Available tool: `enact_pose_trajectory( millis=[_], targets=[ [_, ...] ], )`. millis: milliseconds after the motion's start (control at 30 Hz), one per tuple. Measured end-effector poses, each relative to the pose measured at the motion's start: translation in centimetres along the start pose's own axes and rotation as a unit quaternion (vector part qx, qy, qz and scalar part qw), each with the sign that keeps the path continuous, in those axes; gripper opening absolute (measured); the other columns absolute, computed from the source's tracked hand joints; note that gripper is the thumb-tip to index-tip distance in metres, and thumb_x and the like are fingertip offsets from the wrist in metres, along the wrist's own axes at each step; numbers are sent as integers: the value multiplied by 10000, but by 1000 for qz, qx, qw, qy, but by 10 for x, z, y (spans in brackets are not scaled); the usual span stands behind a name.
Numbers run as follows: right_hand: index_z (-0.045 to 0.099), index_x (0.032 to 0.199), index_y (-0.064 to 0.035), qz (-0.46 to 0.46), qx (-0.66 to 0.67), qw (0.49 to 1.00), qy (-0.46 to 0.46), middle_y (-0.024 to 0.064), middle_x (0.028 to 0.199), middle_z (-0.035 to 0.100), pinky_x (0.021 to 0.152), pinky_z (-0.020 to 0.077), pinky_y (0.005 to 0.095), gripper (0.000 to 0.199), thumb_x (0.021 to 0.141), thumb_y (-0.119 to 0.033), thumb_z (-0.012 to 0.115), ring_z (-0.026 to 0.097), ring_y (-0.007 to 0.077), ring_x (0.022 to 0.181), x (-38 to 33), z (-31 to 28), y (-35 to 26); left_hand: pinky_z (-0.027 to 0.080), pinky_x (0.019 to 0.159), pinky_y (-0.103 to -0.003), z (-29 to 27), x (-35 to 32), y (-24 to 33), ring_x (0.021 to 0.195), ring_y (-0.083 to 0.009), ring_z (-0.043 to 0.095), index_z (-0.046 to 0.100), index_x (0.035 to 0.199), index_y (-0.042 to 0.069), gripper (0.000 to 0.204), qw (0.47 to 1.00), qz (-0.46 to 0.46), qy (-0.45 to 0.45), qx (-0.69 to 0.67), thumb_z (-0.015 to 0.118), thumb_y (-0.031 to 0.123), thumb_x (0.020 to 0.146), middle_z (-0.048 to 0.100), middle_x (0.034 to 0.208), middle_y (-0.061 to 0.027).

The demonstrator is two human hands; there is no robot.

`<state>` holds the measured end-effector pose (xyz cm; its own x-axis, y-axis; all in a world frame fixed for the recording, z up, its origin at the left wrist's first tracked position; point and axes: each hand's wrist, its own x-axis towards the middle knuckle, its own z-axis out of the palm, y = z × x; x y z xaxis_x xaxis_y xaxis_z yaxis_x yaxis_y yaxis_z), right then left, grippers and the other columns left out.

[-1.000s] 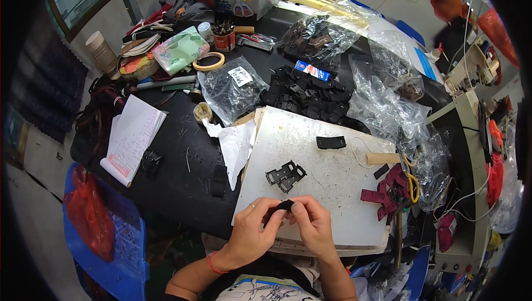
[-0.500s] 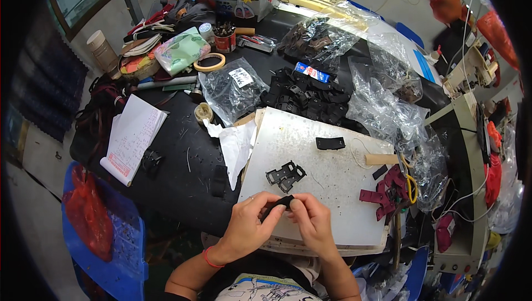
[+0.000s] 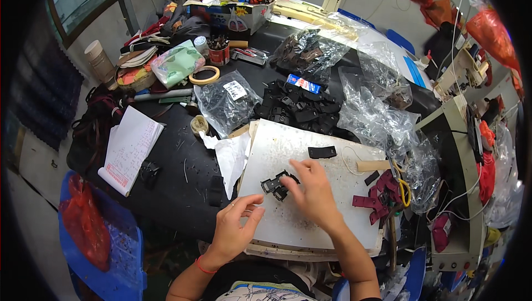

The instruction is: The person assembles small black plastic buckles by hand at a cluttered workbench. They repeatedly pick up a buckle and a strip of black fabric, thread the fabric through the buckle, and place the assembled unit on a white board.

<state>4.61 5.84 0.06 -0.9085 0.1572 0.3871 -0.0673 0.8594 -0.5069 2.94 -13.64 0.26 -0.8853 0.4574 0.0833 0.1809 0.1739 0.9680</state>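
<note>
My right hand (image 3: 313,194) is over the middle of the white board (image 3: 332,212), its thumb and fingers apart and no object visible in them. Just beside its thumb lie small black slotted pieces (image 3: 277,186), partly covered by the hand. At the board's lower left edge, my left hand (image 3: 235,229) is held with fingers bent and thumb apart, with nothing seen between them. Farther up the board rests a flat black strip (image 3: 322,152). Where the black piece I held before lies now, I cannot tell.
Behind the board is a heap of black pieces (image 3: 299,104) beside clear plastic bags (image 3: 377,118). Maroon pieces (image 3: 382,196) and a tan roll (image 3: 377,165) lie at the right. White paper (image 3: 230,157) and an open notebook (image 3: 130,146) lie left. A blue chair (image 3: 127,251) stands lower left.
Both hands were together, pinching a small black piece at the board's near edge. Now they are apart: the right moved forward over the board, the left back and left. The piece is out of them.
</note>
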Motion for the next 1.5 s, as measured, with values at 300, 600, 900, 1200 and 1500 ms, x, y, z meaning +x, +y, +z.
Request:
enact_pose_trajectory(
  millis=[300, 600, 900, 1200, 1500],
  targets=[
    [612, 979, -21, 135, 266, 954, -13, 53, 743, 597, 595, 434, 268, 168, 816, -40, 647, 543, 144, 660, -2, -7, -25, 484, 607, -252, 15, 12, 6, 700, -137, 609, 608, 945, -38, 189, 990, 13, 139, -26, 549, 138, 908, 629, 786, -86],
    [605, 1028, 6, 195, 414, 888, -40, 22, 835, 595, 636, 443, 211, 208, 831, -21, 664, 540, 65, 726, -46, 1, -46, 399, 471, -296, 8, 3, 8, 487, -159, 522, 544, 706, -34, 331, 999, -15, 48, -3, 485, 183, 949, 555, 569, -102],
    [627, 964, -30, -27, 159, 983, 91, 92, 881, 553, 569, 442, 247, 256, 732, 19, 724, 512, 141, 644, -60, 3, -59, 358, 443, -355, 11, -6, 17, 418, -235, 459, 553, 694, -35, 334, 998, -40, 55, 7, 537, 203, 927, 472, 514, -169],
    [615, 977, -15, -135, 172, 976, 19, 110, 822, 601, 577, 468, 319, 289, 711, 17, 723, 575, 243, 677, -69, -29, -55, 375, 470, -273, 2, -22, 29, 493, -60, 456, 595, 705, -8, 378, 997, -70, -26, -3, 511, 278, 938, 503, 503, -25],
    [619, 895, -16, -5, 177, 976, 129, 105, 789, 612, 565, 459, 284, 183, 737, 37, 694, 577, 187, 657, -90, 5, -76, 462, 740, -228, 27, -31, 16, 822, -86, 574, 566, 1164, -21, 284, 982, -74, 21, -175, 449, 154, 973, 640, 914, -57]
  ],
)
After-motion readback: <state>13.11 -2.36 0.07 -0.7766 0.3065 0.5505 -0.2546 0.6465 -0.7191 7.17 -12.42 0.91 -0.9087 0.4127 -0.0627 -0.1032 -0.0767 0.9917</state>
